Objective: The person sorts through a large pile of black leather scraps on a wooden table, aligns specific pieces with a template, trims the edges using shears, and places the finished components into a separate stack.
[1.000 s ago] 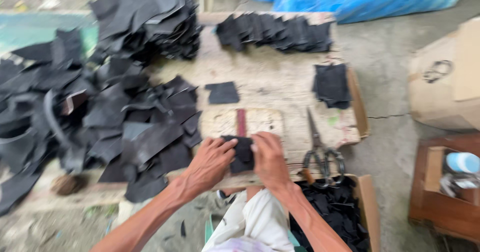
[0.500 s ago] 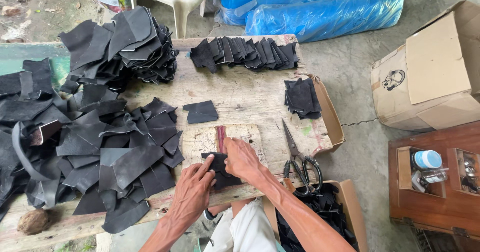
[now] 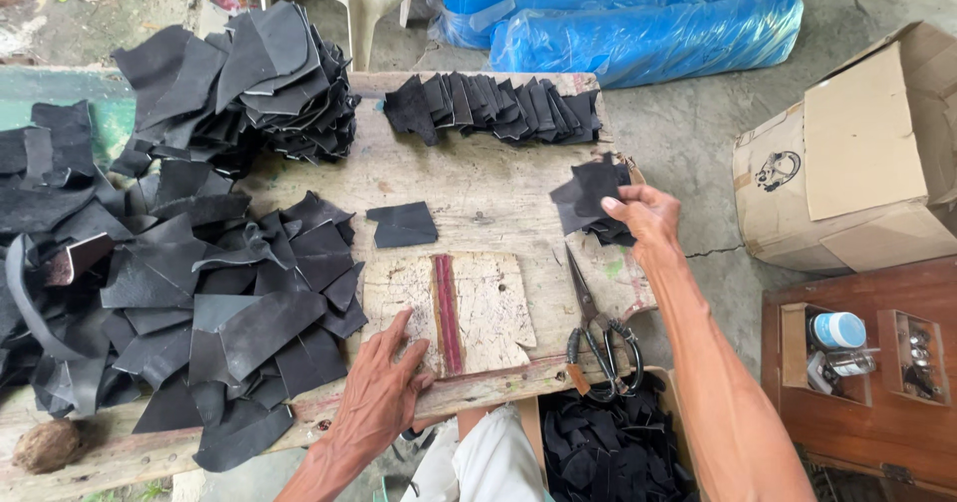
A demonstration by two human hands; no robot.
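Two bare hands are on the wooden workbench (image 3: 478, 178). Right hand (image 3: 646, 215) is out at the bench's right edge, fingertips pinching a black leather piece (image 3: 596, 181) and holding it just over the small stack of cut pieces (image 3: 588, 215) there. Left hand (image 3: 384, 387) lies flat, fingers spread, on the near-left corner of the pale cutting board (image 3: 483, 308), holding nothing. Scissors (image 3: 596, 333) rest just right of that board, blades pointing away. One lone black piece (image 3: 404, 225) sits beyond the board, and loose black scraps (image 3: 199, 293) heap up at left.
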